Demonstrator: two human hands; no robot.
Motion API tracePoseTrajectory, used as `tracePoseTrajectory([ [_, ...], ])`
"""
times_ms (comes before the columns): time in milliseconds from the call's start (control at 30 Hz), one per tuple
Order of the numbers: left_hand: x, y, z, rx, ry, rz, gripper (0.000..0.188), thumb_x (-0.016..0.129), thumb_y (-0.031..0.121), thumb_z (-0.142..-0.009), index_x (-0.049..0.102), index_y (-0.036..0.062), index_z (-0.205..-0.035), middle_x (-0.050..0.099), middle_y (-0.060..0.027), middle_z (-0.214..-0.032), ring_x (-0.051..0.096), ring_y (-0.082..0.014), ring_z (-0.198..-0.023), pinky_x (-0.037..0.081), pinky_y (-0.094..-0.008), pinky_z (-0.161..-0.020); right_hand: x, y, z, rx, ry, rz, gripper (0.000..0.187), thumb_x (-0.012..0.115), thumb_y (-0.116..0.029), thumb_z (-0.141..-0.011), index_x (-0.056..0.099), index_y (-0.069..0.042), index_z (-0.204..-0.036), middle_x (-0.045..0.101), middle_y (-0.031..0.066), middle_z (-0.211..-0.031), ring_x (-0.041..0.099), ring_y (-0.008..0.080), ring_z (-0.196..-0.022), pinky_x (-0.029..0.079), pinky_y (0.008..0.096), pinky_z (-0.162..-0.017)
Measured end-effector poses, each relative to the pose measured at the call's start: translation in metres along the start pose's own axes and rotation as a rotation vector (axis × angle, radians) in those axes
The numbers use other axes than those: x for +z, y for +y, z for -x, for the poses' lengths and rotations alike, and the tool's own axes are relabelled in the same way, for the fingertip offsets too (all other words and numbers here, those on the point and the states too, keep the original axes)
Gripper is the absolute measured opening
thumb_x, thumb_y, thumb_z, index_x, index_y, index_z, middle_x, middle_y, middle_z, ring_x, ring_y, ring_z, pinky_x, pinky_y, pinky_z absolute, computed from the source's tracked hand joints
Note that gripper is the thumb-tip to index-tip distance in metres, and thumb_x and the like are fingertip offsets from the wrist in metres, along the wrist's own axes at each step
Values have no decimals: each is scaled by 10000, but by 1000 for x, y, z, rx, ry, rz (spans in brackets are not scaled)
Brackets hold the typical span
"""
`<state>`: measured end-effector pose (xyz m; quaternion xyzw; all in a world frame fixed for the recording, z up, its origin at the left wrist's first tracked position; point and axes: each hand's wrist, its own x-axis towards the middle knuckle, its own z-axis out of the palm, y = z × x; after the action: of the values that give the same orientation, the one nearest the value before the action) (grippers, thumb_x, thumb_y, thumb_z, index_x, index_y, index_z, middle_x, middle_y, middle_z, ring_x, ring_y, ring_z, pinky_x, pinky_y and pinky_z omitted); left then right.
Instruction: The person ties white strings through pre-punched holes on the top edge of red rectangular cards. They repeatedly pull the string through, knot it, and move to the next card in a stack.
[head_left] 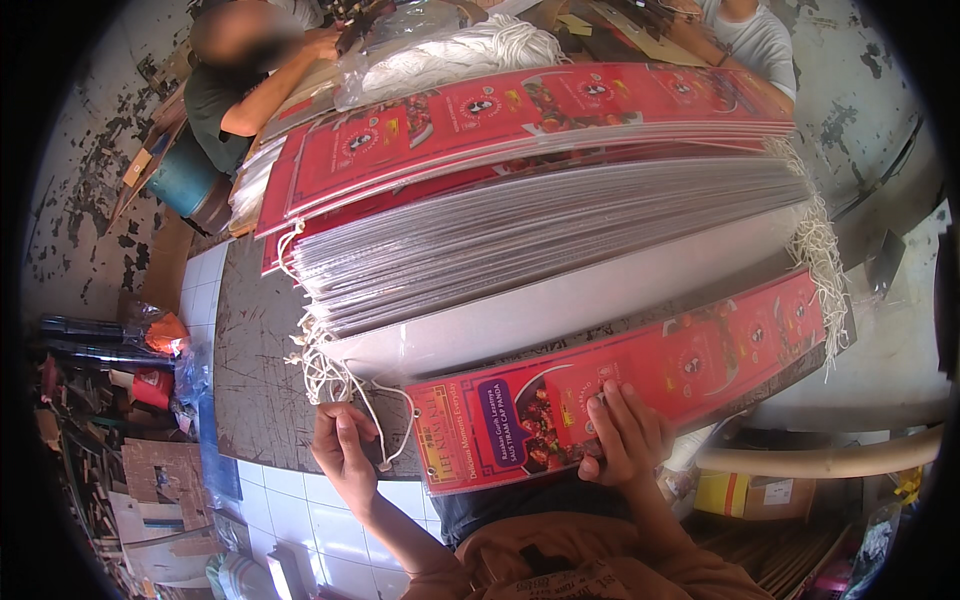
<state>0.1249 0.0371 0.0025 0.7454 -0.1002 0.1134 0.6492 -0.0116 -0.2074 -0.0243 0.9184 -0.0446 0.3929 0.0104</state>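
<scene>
Beside the table's (258, 390) near edge, left hand (345, 445): fingers narrowly curled by white cord (386, 464); whether it is pinched cannot be told.
Red board (655, 360): laid across that edge.
Right hand (628, 435): spread on its face.

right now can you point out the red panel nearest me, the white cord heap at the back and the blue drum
Red panel (660, 364): head view, on its printed face.
White cord heap (468, 56): head view, on its middle.
Blue drum (184, 176): head view, on its side.
</scene>
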Motion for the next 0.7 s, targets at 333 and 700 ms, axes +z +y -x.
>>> tracePoseTrajectory([
  [333,0,1,0,-1,-5,-1,277,446,247,-919,490,28,-755,489,-9,-591,426,-54,-539,324,-194,-511,0,-1,1,42,1,5,486,251,-401,-860,656,-155,-968,656,40,-974,593,156,-941,329,283,-850],
  [700,0,0,0,-4,-12,-14,266,431,223,-923,483,31,-747,485,-7,-594,413,-52,-544,316,-193,-516,1,1,-1,-11,20,1,508,233,-375,-860,643,-85,-940,648,99,-948,611,224,-884,420,314,-626],
])
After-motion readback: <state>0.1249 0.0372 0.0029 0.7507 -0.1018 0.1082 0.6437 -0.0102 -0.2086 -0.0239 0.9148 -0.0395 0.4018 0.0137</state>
